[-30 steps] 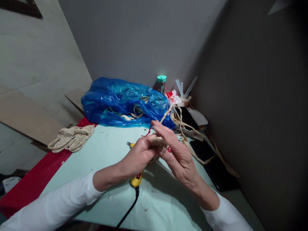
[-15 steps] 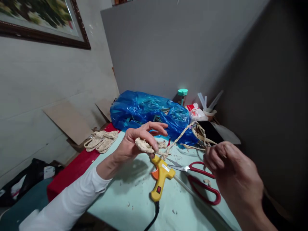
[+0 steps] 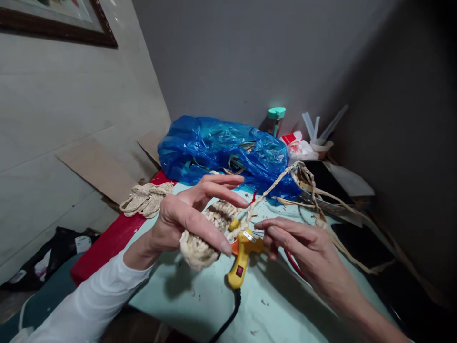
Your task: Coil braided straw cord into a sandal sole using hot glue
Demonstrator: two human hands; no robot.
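My left hand grips a coiled piece of braided straw cord between thumb and fingers, above the table. From the coil a loose braid rises to the right and loops down behind my right hand. My right hand has its thumb and forefinger stretched toward the left, with no object visible in it. Its fingertips are beside a yellow glue gun lying on the table. The red-handled scissors are mostly hidden under my right hand.
A blue plastic bag lies at the back of the pale green table. Bundled braids sit on the red cloth at left. A green-lidded jar and a cup of glue sticks stand at back right.
My right hand has let go of the braid and moved left to the glue gun and scissors. My left hand has turned the coil and come nearer. The camera view has shifted.
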